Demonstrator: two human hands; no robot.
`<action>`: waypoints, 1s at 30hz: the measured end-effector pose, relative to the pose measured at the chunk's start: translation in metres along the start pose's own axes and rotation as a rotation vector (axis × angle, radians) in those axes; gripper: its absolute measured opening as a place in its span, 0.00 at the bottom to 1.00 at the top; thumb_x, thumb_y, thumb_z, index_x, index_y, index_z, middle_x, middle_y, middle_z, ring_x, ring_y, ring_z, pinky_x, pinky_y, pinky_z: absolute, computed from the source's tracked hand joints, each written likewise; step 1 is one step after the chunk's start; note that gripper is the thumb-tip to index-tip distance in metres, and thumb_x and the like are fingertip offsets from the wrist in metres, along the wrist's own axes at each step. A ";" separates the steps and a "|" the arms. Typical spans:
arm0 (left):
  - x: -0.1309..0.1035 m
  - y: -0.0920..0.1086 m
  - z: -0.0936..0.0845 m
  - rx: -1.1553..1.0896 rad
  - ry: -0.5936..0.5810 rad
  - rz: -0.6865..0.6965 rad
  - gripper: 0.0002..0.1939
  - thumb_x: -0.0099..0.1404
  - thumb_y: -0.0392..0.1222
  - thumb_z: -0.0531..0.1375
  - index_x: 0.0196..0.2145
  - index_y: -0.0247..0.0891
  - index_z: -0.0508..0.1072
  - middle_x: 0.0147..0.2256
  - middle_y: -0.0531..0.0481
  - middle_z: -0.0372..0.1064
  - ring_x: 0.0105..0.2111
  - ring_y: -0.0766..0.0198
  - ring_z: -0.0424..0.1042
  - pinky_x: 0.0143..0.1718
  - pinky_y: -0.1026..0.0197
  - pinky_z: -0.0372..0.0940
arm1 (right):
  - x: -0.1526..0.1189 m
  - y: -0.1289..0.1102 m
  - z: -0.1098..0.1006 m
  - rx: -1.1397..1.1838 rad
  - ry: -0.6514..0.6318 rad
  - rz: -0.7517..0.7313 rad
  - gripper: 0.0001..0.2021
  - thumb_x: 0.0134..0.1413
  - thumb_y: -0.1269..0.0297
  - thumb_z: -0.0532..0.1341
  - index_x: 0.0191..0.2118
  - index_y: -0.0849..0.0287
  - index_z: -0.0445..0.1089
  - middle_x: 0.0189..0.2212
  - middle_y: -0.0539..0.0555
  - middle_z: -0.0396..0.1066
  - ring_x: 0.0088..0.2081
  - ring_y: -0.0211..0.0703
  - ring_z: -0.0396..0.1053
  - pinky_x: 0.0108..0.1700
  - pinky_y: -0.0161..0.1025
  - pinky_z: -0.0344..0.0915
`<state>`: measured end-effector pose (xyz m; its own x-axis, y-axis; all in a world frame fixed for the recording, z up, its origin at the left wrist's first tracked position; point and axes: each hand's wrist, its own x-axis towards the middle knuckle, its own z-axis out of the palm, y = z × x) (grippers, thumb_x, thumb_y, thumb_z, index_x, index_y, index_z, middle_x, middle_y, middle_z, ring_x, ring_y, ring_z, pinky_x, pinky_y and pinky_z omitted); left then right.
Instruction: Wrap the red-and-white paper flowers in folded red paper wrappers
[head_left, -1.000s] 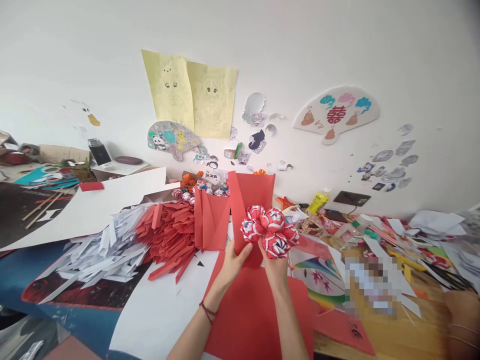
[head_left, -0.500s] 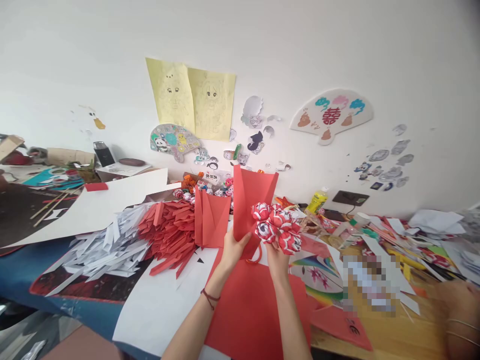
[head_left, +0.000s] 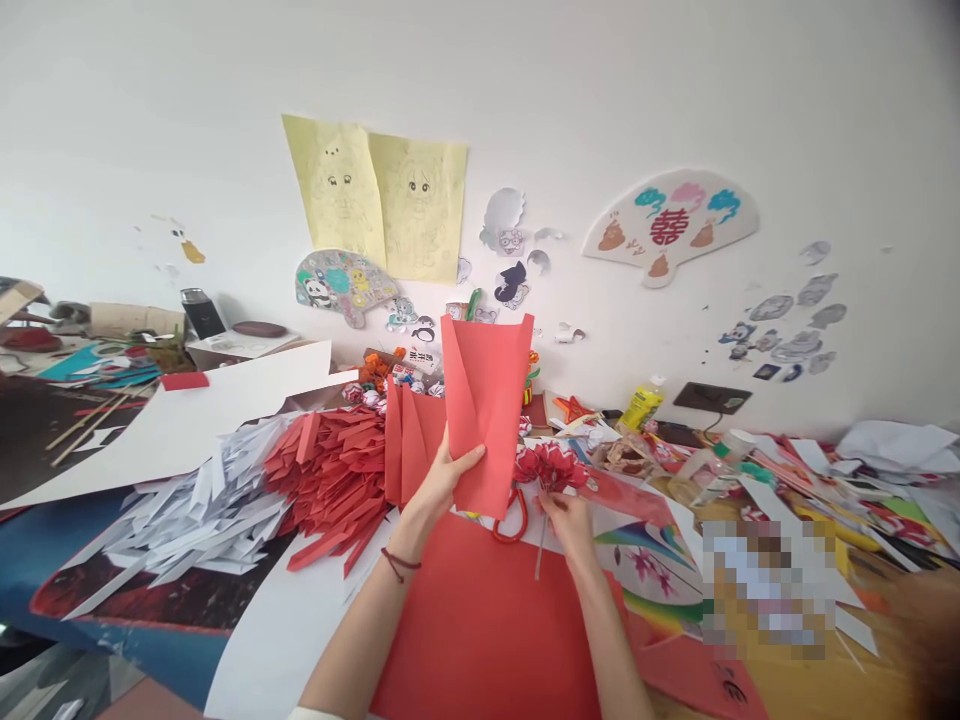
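My left hand [head_left: 444, 474] holds a folded red paper sleeve [head_left: 491, 400] upright, thumb across its front. My right hand [head_left: 568, 525] pinches the stem below a bunch of red and white paper flowers [head_left: 553, 464], just right of the sleeve. The stem's thin end hangs under my fingers. A second folded red paper sleeve [head_left: 420, 435] stands behind my left hand. Below both hands lies a large red paper sheet [head_left: 487, 630]. Red scissor handles [head_left: 510, 525] show between my hands, their blades hidden.
Piles of folded white strips [head_left: 202, 510] and red strips [head_left: 334, 480] lie on the left. A yellow bottle [head_left: 641, 403] stands at the back, near paper scraps and a clear bottle [head_left: 724, 460]. A blurred hand of another person [head_left: 926, 620] is at the right edge.
The flowers have come down and tipped, so their heads now face away and the stem shows. The sleeve in my left hand has moved slightly left and turned more face-on.
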<state>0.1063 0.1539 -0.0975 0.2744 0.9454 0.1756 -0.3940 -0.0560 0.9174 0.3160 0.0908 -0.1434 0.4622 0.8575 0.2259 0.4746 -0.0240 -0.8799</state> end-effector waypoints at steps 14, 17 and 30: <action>-0.048 0.007 0.001 0.035 -0.102 -0.114 0.30 0.59 0.48 0.68 0.57 0.38 0.68 0.53 0.40 0.72 0.51 0.46 0.74 0.47 0.50 0.72 | -0.054 -0.050 -0.006 0.306 -0.173 -0.097 0.30 0.50 0.39 0.63 0.51 0.56 0.71 0.43 0.62 0.76 0.43 0.55 0.75 0.43 0.47 0.71; -0.060 0.011 0.010 0.099 -0.216 -0.082 0.24 0.62 0.47 0.65 0.54 0.37 0.72 0.52 0.40 0.73 0.50 0.46 0.74 0.48 0.49 0.71 | -0.062 -0.058 0.019 0.609 -0.310 -0.002 0.32 0.54 0.43 0.62 0.59 0.55 0.65 0.52 0.61 0.73 0.51 0.55 0.73 0.47 0.47 0.73; -0.043 0.013 -0.037 1.236 0.355 0.082 0.16 0.68 0.47 0.57 0.49 0.39 0.75 0.48 0.38 0.73 0.48 0.50 0.72 0.50 0.52 0.66 | -0.080 -0.034 0.027 0.651 0.095 0.104 0.30 0.60 0.46 0.58 0.63 0.56 0.61 0.61 0.60 0.65 0.60 0.53 0.65 0.56 0.47 0.67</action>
<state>0.0571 0.1248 -0.1065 -0.0343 0.9476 0.3178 0.7235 -0.1958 0.6619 0.2427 0.0364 -0.1429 0.5591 0.8179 0.1359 -0.1115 0.2366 -0.9652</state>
